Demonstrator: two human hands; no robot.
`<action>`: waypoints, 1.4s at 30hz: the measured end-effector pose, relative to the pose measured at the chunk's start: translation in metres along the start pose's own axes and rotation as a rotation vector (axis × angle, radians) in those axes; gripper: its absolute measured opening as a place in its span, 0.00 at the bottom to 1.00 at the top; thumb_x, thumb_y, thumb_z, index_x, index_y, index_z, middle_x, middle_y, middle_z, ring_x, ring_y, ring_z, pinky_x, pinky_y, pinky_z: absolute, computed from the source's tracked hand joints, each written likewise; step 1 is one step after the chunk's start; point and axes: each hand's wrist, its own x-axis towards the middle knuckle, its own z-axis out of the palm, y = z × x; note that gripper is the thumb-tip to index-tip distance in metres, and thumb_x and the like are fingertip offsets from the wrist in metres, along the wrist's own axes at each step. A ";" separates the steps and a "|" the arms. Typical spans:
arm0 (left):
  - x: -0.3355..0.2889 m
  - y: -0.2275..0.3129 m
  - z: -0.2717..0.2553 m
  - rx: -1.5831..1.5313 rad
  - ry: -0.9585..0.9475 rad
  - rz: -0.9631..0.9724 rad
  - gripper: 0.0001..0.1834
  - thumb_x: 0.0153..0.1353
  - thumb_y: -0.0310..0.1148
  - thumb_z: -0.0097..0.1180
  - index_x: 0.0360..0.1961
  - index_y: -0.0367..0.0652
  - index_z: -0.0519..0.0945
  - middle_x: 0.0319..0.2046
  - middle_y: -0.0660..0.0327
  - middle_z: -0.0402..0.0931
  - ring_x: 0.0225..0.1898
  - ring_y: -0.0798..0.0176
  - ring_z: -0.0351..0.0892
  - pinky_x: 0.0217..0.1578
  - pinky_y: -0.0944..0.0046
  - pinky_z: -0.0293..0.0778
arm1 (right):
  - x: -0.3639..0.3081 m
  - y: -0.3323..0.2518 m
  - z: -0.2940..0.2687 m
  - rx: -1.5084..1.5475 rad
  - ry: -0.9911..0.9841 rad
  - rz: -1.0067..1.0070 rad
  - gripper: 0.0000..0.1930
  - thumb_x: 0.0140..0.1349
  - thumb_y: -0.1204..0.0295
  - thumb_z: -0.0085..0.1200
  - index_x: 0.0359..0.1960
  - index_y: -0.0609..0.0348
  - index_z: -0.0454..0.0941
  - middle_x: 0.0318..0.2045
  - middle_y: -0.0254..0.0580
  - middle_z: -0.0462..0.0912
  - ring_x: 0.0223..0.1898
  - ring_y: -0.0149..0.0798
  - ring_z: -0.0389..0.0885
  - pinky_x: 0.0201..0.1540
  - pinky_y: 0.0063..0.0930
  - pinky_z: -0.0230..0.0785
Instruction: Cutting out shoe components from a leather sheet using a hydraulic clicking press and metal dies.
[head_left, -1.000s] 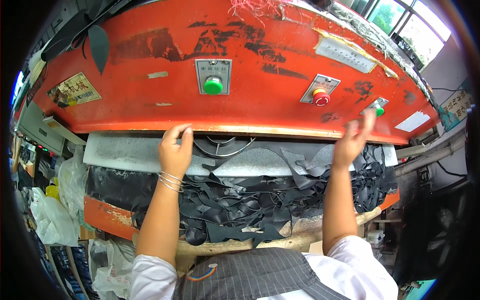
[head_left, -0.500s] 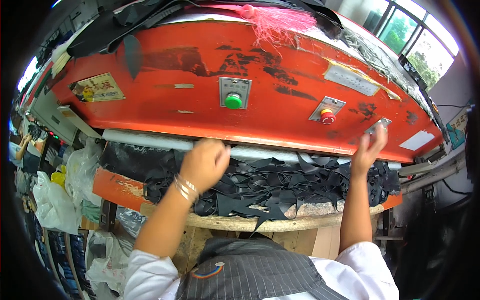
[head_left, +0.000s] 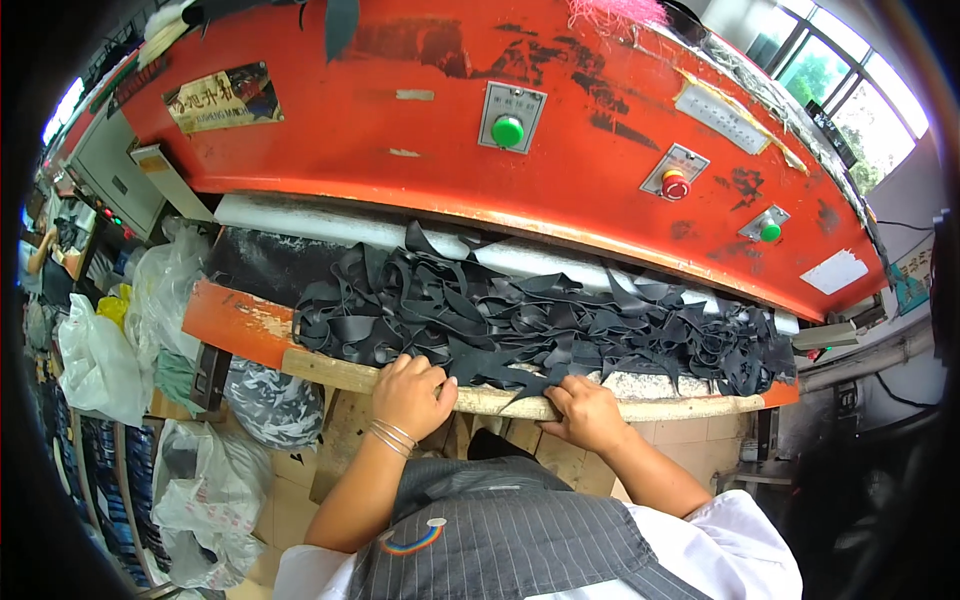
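Note:
Both of my hands are at the pale wooden rail (head_left: 690,408) along the front of a red machine's bed. My left hand (head_left: 412,398), with thin bangles at its wrist, has its fingers curled over the rail, their tips by the scraps. To its right, my right hand (head_left: 588,412) grips the same rail, thumb on the near side. Beyond them lies a long tangled heap of black leather-like scraps (head_left: 520,310). One flat black piece (head_left: 490,365) hangs over the rail between my hands.
A red machine beam (head_left: 380,150) spans the far side, with two green buttons (head_left: 507,131) and a red stop knob (head_left: 675,184). A white slab (head_left: 300,217) runs beneath it. Plastic bags (head_left: 100,355) crowd the left; a person (head_left: 45,250) is far left.
Both hands have come down and back to the rail: the left from above the scraps, the right from near the right-hand button. My view has tilted down.

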 end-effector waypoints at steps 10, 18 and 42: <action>0.055 -0.030 -0.022 -0.217 -0.344 -0.094 0.14 0.53 0.45 0.63 0.24 0.45 0.83 0.26 0.59 0.81 0.31 0.54 0.78 0.38 0.55 0.75 | 0.118 0.084 -0.060 0.241 -0.274 -0.355 0.15 0.55 0.61 0.59 0.38 0.58 0.82 0.24 0.45 0.78 0.33 0.50 0.81 0.35 0.39 0.75; 0.210 -0.097 0.076 -0.069 0.124 0.192 0.14 0.52 0.35 0.63 0.39 0.42 0.80 0.43 0.55 0.75 0.46 0.49 0.74 0.49 0.52 0.70 | 0.391 0.127 0.000 -0.249 0.112 -0.961 0.15 0.53 0.70 0.52 0.44 0.52 0.81 0.52 0.43 0.77 0.52 0.44 0.77 0.52 0.33 0.69; 0.274 -0.125 0.100 -0.218 -0.004 0.125 0.30 0.46 0.41 0.70 0.50 0.38 0.79 0.44 0.55 0.77 0.46 0.50 0.73 0.49 0.53 0.68 | 0.253 0.254 -0.061 0.154 0.477 0.471 0.13 0.59 0.64 0.60 0.33 0.64 0.83 0.29 0.52 0.83 0.32 0.50 0.82 0.38 0.37 0.72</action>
